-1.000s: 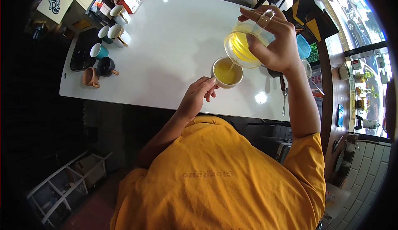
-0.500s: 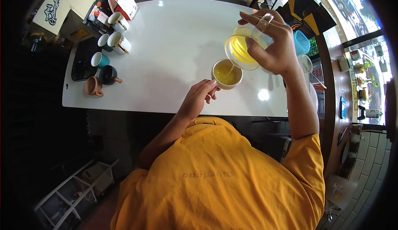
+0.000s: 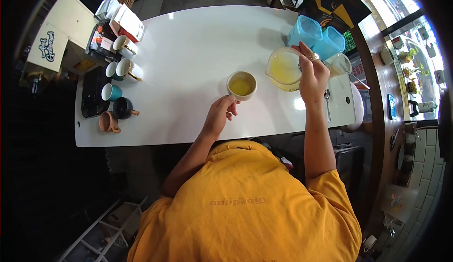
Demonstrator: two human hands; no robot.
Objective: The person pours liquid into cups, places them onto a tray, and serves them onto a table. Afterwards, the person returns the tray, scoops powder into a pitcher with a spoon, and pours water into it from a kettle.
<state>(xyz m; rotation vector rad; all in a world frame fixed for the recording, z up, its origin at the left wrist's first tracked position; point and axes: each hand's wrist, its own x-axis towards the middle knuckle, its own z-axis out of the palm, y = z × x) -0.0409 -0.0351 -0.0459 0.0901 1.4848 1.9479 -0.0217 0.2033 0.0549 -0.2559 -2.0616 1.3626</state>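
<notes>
surface: glossy white tabletop (image 3: 188, 68) | left: brown mug (image 3: 108, 122) nearest, then black mug (image 3: 123, 107), teal mug (image 3: 113, 92), gold-handled white mugs (image 3: 129, 70) | far left: red-and-white box (image 3: 130, 25) | far right: two translucent blue plastic containers (image 3: 303, 34) | right: metal spoon (image 3: 328, 106), handle toward the near edge

The widest open stretch of the white surface (image 3: 184, 54) runs from the row of mugs (image 3: 129, 69) at the left edge to the pale cup (image 3: 242, 86) near the middle, and on past the cup to the far edge. A narrower gap separates the cup from the clear pitcher (image 3: 285, 68) at its right. The left hand (image 3: 220, 114), on the cup, and its forearm block the near side; the right hand (image 3: 313, 75), gripping the pitcher, and its forearm cross farther right. Beyond the pitcher, blue containers (image 3: 306, 31) and a clear jug (image 3: 339, 65) crowd the right side. A spoon (image 3: 328, 106) lies right of that forearm.
</notes>
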